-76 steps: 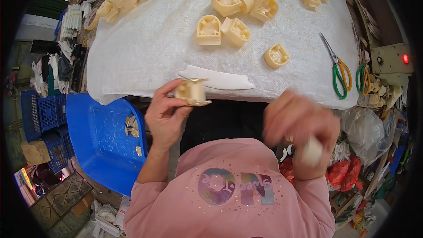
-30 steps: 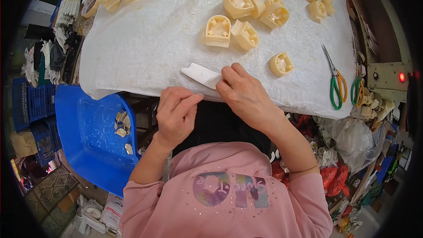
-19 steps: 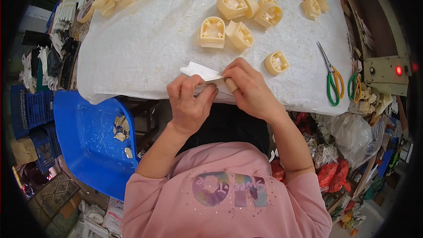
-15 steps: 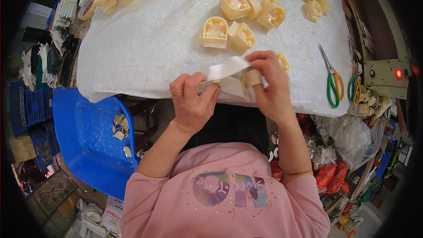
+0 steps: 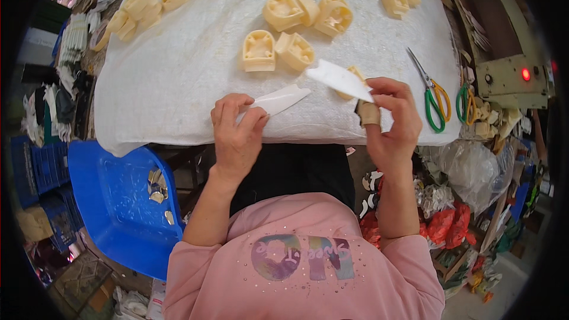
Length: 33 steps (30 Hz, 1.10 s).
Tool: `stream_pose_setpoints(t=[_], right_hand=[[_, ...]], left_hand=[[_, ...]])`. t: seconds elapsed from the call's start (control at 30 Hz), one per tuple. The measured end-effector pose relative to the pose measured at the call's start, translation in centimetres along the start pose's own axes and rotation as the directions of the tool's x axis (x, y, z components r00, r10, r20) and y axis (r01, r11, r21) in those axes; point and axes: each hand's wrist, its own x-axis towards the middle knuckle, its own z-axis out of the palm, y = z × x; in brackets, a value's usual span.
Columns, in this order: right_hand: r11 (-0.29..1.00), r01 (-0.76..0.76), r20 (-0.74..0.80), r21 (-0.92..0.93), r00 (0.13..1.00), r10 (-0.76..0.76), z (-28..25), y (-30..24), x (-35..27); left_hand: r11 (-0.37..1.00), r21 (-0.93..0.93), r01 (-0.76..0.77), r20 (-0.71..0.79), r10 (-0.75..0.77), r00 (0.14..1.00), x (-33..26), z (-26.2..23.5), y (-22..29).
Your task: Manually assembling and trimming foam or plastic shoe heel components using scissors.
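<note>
Holding: two white strips, one in each hand, above the near edge of the table [image 5: 178, 83].
Left hand [image 5: 237, 133]: my fingers are pinched on the near end of a white strip [image 5: 278, 99]; its far end points right and away, lying low over the white cloth [image 5: 195, 53].
Right hand [image 5: 391, 124]: my thumb and fingers are pinched on a second white strip [image 5: 339, 79], lifted off the cloth; a tan roll [image 5: 368, 114] sits tucked against my palm.
Strips: apart from each other, tips nearly facing.
Behind the right strip: a cream moulded piece [image 5: 355, 74], partly hidden.
Further back: two cream pieces [image 5: 275, 53] side by side, more beyond.
Right of my hand: green scissors [image 5: 432, 98] on the cloth.
Lower left: blue bin [image 5: 118, 201] below the table edge, scraps [image 5: 157, 181] inside.
</note>
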Motion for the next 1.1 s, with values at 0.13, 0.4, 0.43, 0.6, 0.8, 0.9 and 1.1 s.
stream_pose_setpoints(t=[0.13, 0.4, 0.43, 0.6, 0.8, 0.9, 1.1], right_hand=[[0.998, -0.039, 0.009, 0.043, 0.999, 0.039, 0.5, -0.6, -0.7], [1.000, -0.014, 0.009, -0.014, 1.000, 0.014, 0.5, 0.0, -1.6], [1.000, -0.017, 0.004, -0.019, 1.000, 0.017, 0.5, -0.1, -1.7], [0.969, 0.238, 0.126, -0.066, 0.965, -0.228, 2.1, -2.0, -1.8], [0.987, -0.157, 0.014, 0.039, 0.988, 0.156, 3.4, 1.4, -0.5], [0.833, -0.287, 0.113, -0.474, 0.918, 0.380, 4.0, 2.7, 1.0], [0.920, -0.392, -0.050, 0.003, 0.919, 0.391, 2.1, 3.6, -1.3]], left_hand=[[0.990, -0.072, -0.125, 0.055, 0.129, 0.990, 0.7, -0.3, -1.5], [0.956, -0.101, -0.274, 0.040, 0.279, 0.960, 2.4, -1.8, -0.2], [0.968, -0.160, -0.192, 0.027, 0.199, 0.980, 2.0, -2.0, 1.1], [0.404, -0.788, 0.464, 0.441, -0.155, 0.884, 0.1, -0.3, 5.6], [-0.117, -0.852, 0.510, 0.516, -0.351, 0.782, 1.8, 0.3, 5.2], [-0.117, -0.844, 0.524, 0.525, -0.388, 0.758, 2.1, 0.0, 5.4], [-0.175, -0.840, 0.513, 0.538, -0.382, 0.751, 1.8, 0.0, 5.2]])
